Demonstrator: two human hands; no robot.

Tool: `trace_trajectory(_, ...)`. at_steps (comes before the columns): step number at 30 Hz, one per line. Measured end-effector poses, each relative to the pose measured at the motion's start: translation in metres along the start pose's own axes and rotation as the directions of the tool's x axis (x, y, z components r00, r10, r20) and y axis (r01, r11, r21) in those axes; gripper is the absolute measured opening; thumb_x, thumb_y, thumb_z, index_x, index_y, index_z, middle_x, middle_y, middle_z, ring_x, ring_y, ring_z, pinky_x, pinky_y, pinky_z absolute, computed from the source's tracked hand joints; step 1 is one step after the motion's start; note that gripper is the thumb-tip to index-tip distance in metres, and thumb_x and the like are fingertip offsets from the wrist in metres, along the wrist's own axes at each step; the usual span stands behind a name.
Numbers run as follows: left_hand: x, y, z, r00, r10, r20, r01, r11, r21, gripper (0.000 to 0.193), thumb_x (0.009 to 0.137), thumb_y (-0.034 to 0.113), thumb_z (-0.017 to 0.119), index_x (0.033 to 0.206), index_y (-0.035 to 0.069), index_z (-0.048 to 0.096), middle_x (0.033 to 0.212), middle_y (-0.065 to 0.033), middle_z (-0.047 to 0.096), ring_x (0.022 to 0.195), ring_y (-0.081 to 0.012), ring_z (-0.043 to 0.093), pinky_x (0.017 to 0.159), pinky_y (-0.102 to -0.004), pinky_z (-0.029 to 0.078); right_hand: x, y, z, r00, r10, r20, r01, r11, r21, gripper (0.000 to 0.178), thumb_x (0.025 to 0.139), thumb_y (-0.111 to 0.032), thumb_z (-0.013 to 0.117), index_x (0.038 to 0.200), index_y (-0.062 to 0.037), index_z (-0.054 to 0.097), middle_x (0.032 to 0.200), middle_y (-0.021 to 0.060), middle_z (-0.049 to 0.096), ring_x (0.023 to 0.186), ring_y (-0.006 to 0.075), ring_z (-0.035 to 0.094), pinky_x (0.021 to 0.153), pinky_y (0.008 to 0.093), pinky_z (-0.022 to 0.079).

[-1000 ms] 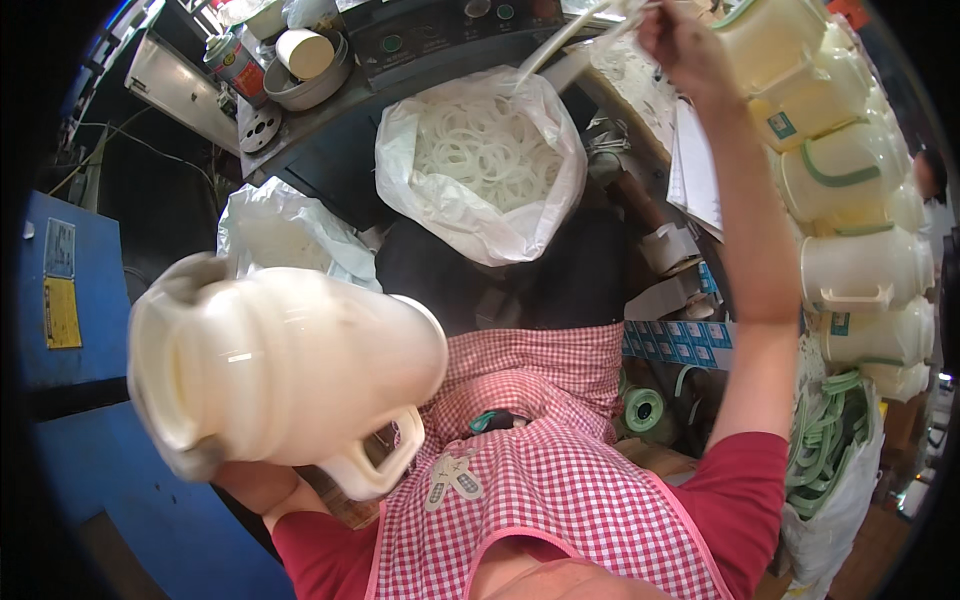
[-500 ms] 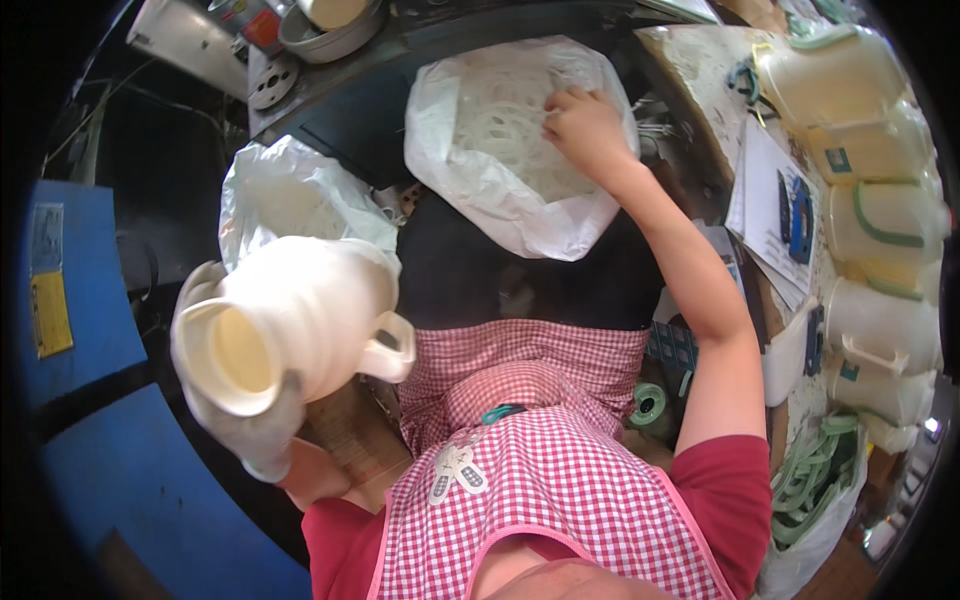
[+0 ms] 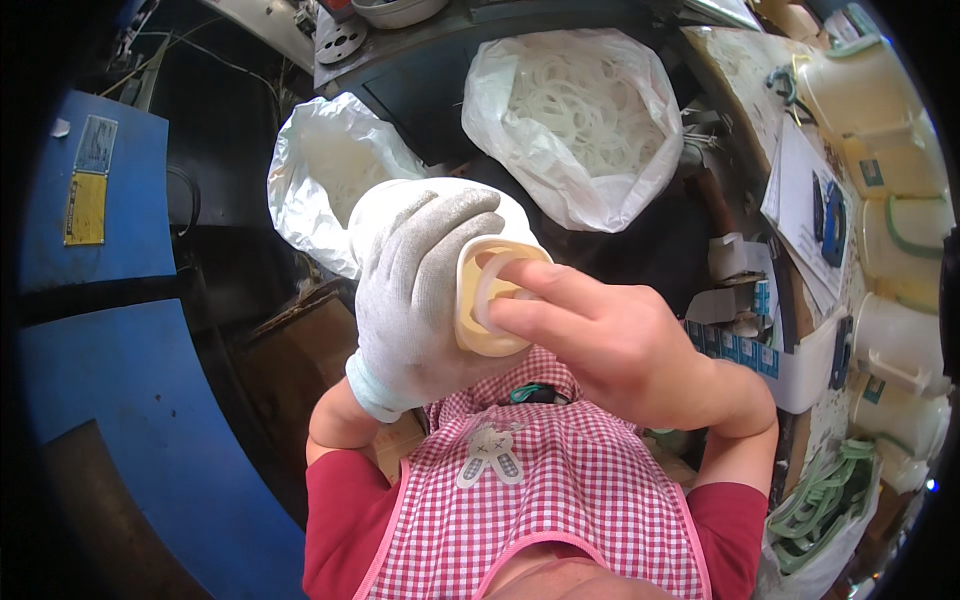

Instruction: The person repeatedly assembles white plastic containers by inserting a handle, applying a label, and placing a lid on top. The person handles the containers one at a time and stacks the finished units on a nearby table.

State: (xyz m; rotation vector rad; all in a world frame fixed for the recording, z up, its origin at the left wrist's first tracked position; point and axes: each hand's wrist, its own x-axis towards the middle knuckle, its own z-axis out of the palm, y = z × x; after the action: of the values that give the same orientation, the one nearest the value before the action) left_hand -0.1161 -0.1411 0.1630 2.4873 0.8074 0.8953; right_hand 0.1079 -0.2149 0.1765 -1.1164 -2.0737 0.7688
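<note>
My left hand (image 3: 415,290), in a grey-white work glove, is wrapped round a cream plastic jug (image 3: 505,345) held in front of my chest. The jug lies tilted with its mouth turned to the right; the glove hides much of its body. My bare right hand (image 3: 630,350) pinches a translucent whitish ring (image 3: 484,295) between thumb and fingers, its fingertips inside the jug's mouth. Whether the ring touches the inner wall I cannot tell. Beyond my hands, a white plastic bag (image 3: 490,110) stands open, full of similar pale rings (image 3: 590,105).
A second white bag (image 3: 295,205) stands left of the ring bag. Several cream jugs (image 3: 905,325) line the right side, beside papers (image 3: 800,215) and a bag of green handle-like parts (image 3: 825,490). Blue panels (image 3: 120,400) border the left.
My right hand has left the ring bag with a ring and come to the jug's mouth. My left hand has brought the jug rightward, turning its mouth to the right.
</note>
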Motion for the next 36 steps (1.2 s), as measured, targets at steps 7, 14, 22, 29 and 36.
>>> trace_trajectory(7,-0.004,0.006,0.011,0.995,0.058,-0.078,-0.055,0.998,0.040,0.083,0.062,0.031,0.097,0.133,0.004,0.063,0.136,-0.0149,0.064,0.127,-0.0382,0.061,0.110,-0.0524,0.046,0.015,-0.013,0.021,0.975,-0.171,-0.139,0.093,0.891,-0.444,0.041,0.077,-0.013,0.076,0.117,-0.0075,0.071,0.107,0.0083,0.069,0.078,0.0201,0.073,0.056,0.0293,0.057)
trace_trajectory(14,0.001,0.023,0.009,0.999,-0.041,0.013,0.042,0.997,-0.063,0.086,0.062,0.031,0.098,0.132,0.000,0.059,0.135,-0.0197,0.063,0.122,-0.0407,0.063,0.105,-0.0509,0.051,0.006,-0.004,-0.003,0.998,-0.059,0.016,0.059,0.998,-0.026,0.031,0.080,-0.009,0.074,0.110,-0.0113,0.069,0.105,0.0112,0.072,0.093,0.0311,0.074,0.071,0.0424,0.059)
trace_trajectory(22,0.013,-0.053,-0.008,0.949,-0.281,-0.140,0.186,0.863,-0.470,0.073,0.084,0.033,0.077,0.143,-0.003,0.053,0.138,-0.0189,0.063,0.126,-0.0323,0.064,0.110,-0.0459,0.051,-0.223,0.051,0.043,0.153,0.271,-0.950,-0.507,0.847,0.160,0.011,0.098,-0.012,0.073,0.094,-0.0078,0.064,0.082,-0.0012,0.062,0.079,0.0095,0.059,0.073,0.0252,0.050)
trace_trajectory(29,0.098,-0.124,0.097,0.763,-0.342,0.549,0.597,0.048,-0.801,0.060,0.104,0.038,0.062,0.148,-0.001,0.054,0.139,-0.0158,0.066,0.129,-0.0266,0.063,0.113,-0.0420,0.050,-0.381,0.118,0.072,-0.368,0.195,-0.909,-0.428,0.832,0.352,0.032,0.094,-0.011,0.082,0.098,-0.0068,0.050,0.093,-0.0017,0.053,0.087,0.0093,0.052,0.081,0.0249,0.048)
trace_trajectory(36,0.118,-0.183,0.188,0.752,-0.269,0.601,0.659,0.326,-0.678,0.052,0.107,0.041,0.060,0.141,0.002,0.064,0.130,-0.0133,0.072,0.117,-0.0201,0.068,0.107,-0.0327,0.051,-0.350,0.069,0.038,-0.255,0.243,-0.936,-0.353,0.878,0.324,0.043,0.085,-0.001,0.086,0.119,-0.0040,0.060,0.114,0.0058,0.067,0.104,0.0137,0.066,0.090,0.0291,0.054)
